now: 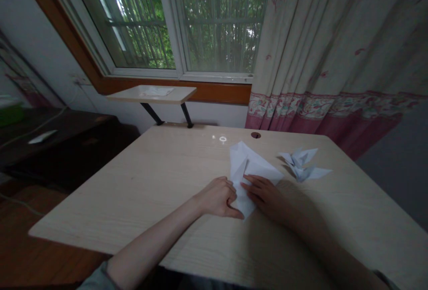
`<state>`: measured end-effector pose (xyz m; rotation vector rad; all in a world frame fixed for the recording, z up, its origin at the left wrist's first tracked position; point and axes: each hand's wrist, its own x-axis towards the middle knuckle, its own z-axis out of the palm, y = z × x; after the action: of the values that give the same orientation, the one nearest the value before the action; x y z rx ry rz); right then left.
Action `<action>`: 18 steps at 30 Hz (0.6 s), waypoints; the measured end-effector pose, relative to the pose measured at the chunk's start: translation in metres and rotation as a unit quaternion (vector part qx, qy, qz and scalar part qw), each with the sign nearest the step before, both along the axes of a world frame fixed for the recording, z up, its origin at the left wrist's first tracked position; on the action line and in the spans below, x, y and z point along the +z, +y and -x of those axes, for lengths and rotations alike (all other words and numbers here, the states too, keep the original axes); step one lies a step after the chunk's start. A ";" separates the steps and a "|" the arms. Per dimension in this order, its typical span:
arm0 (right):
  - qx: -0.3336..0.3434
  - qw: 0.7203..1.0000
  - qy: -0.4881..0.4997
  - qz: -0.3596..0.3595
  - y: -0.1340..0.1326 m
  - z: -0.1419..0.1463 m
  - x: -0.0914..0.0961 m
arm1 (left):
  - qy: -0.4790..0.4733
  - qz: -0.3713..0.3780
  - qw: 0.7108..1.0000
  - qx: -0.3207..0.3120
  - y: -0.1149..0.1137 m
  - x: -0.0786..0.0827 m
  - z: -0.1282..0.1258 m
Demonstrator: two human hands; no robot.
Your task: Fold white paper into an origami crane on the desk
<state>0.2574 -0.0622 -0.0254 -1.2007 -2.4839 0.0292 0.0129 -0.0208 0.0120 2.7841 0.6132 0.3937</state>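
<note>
A sheet of white paper [261,167], partly folded, lies on the pale wooden desk with a raised flap near its middle. My left hand [220,197] is at the sheet's left edge, its fingers curled and its thumb stretched along the near corner. Across the paper's near right part rests my right hand [265,194], fingers extended and pressing flat on the surface. Whether the left fingers pinch the edge is partly hidden. Folded white paper cranes [302,165] sit to the right of the sheet, apart from both hands.
The desk [133,192] has a raised shelf [150,94] at its back left, with white paper on it. A round cable hole [256,135] is near the back edge. Behind stand a window [217,22] and a floral curtain [317,58]. A dark cabinet [67,143] is at left.
</note>
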 end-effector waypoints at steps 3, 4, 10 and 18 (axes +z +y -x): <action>-0.002 1.000 -0.002 -0.002 0.000 0.000 -0.001 | -0.012 0.004 1.000 0.004 0.001 -0.005 0.000; -0.004 1.000 -0.001 -0.004 0.000 0.000 -0.002 | -0.017 0.006 1.000 0.003 0.002 -0.006 0.000; -0.003 1.000 0.007 -0.008 -0.001 -0.002 -0.005 | -0.075 0.006 0.997 -0.010 0.005 -0.004 0.005; -0.003 0.999 0.050 0.001 0.001 -0.002 -0.007 | -0.136 -0.019 0.990 0.001 0.009 -0.005 0.008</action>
<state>0.2591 -0.0613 -0.0322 -1.1776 -2.3951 0.0878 0.0045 -0.0121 0.0070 2.6965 0.5483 0.7780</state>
